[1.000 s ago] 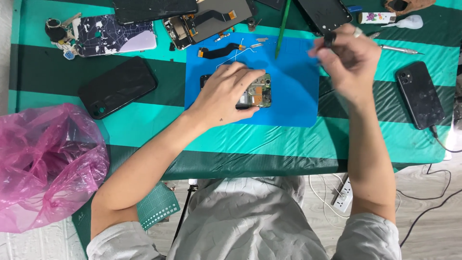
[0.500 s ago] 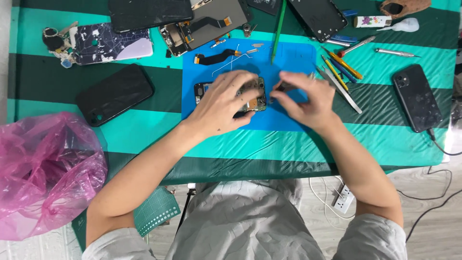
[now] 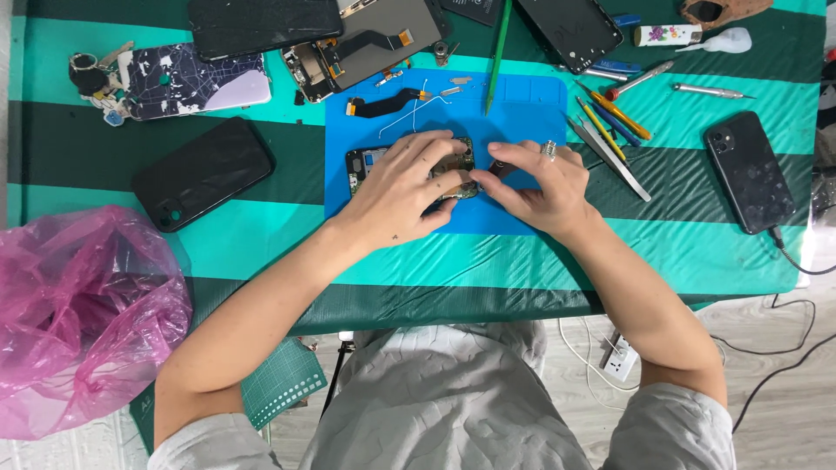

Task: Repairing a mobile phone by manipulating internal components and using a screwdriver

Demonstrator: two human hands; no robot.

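Opened black phone chassis w/ exposed board [image 3: 370,162] at centre of blue silicone work mat [image 3: 522,104]. Left hand [image 3: 402,184] clamps it steady; right hand [image 3: 540,181] pinches small part at chassis's right edge. Metal tweezers [image 3: 610,161] right of mat, within reach.

Bright, even overhead light, soft short shadows under the hands, faint sheen on the striped tablecloth [image 3: 261,252], glossy glare on the pink plastic bag [image 3: 78,322], sharp focus at centre, slight wide-angle bending toward the edges
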